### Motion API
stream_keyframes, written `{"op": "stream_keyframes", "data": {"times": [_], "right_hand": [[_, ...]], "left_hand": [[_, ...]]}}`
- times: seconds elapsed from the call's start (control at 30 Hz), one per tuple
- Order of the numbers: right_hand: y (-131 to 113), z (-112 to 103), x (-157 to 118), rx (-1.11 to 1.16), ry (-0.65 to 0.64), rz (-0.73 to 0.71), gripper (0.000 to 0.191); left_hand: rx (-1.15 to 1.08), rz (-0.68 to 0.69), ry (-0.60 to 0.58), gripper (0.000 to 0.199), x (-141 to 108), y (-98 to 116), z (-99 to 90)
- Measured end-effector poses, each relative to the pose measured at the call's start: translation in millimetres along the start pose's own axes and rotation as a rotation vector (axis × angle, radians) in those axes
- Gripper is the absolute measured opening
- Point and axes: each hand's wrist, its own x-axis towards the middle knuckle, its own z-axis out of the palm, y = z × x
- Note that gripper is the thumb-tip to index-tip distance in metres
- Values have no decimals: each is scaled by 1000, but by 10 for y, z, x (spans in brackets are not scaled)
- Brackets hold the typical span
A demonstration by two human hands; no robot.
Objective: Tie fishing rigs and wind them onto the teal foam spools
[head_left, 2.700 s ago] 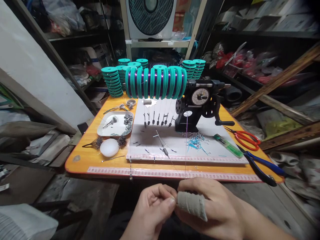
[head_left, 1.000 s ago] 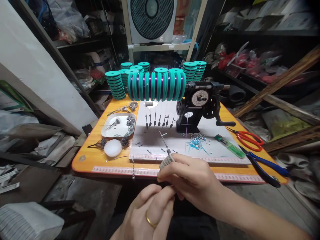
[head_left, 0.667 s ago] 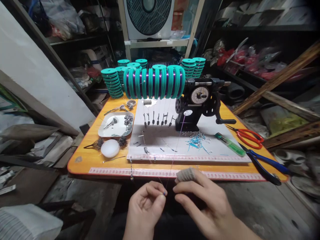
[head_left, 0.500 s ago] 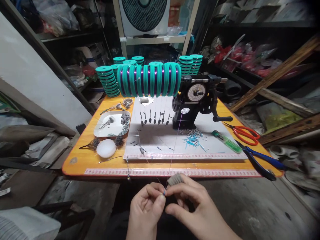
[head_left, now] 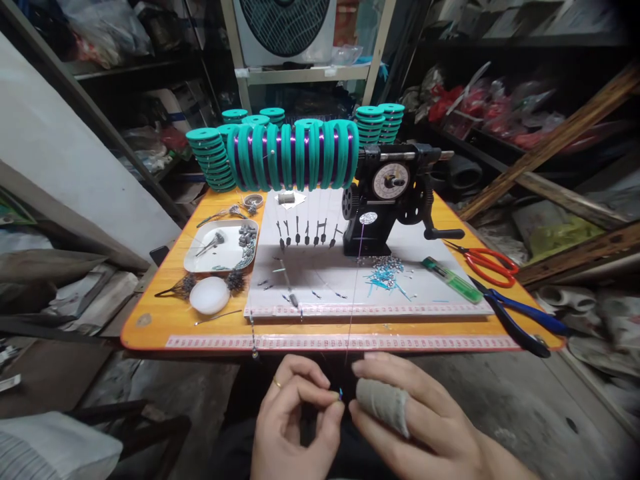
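The left hand (head_left: 293, 420) pinches a tiny blue tube (head_left: 341, 395) between thumb and forefinger, a narrow grip, with the fingers curled in and the wrist low. Holding so small a piece at the very fingertips seems to keep it visible and easy to steer. A fine purple line (head_left: 353, 313) rises from just beside the grip, running far ahead across the worktop (head_left: 150, 327) toward a hand-cranked winder (head_left: 385, 200). The right hand (head_left: 425, 427) sits just beside the grip, its fingers loosely open and apparently holding nothing. A cloth wrap (head_left: 383, 405) binds two of those fingers, perhaps as protection against the fine line. Well ahead of the grip, teal spools wound with purple wire (head_left: 290, 157) stand beside the winder. A white tray (head_left: 220, 247) lies ahead and to the left, and blue-handled pliers (head_left: 520, 327) lie ahead and to the right.
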Motion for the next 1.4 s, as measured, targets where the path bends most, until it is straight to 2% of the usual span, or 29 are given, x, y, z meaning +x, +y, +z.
{"op": "stream_keyframes", "data": {"times": [0.1,0.2,0.27,0.37,0.5,0.57,0.7,0.77,0.83,1.1,1.2,1.3,1.33,1.4], "right_hand": [[64,-19,154,172,-163,52,19],[104,-4,252,210,-302,169,19],[114,17,294,265,-356,262,19],[116,41,362,357,-420,411,14],[117,28,431,336,-426,437,9],[108,10,421,338,-381,413,12],[49,6,311,230,-254,330,26],[15,27,244,137,-244,277,29],[-3,52,198,86,-226,230,27],[49,76,214,103,-131,136,13],[98,35,268,312,-197,211,11],[159,3,305,521,-370,264,14],[177,6,301,504,-386,242,13],[200,39,261,385,-324,160,9]], "left_hand": [[292,308,-58,18,68,115,-103],[501,508,-15,18,126,197,-176],[612,587,15,15,159,230,-204],[722,678,-24,12,190,250,-240],[733,826,-149,20,225,251,-293],[668,763,-179,20,247,261,-318],[408,366,-103,18,250,272,-351],[336,229,-57,18,224,253,-355],[299,166,-43,18,197,229,-351],[231,94,-73,16,181,226,-340],[146,-69,-136,10,229,254,-361],[36,-316,-271,12,310,292,-387],[-10,-374,-302,13,329,304,-388],[-136,-436,-297,9,339,323,-363]]}}
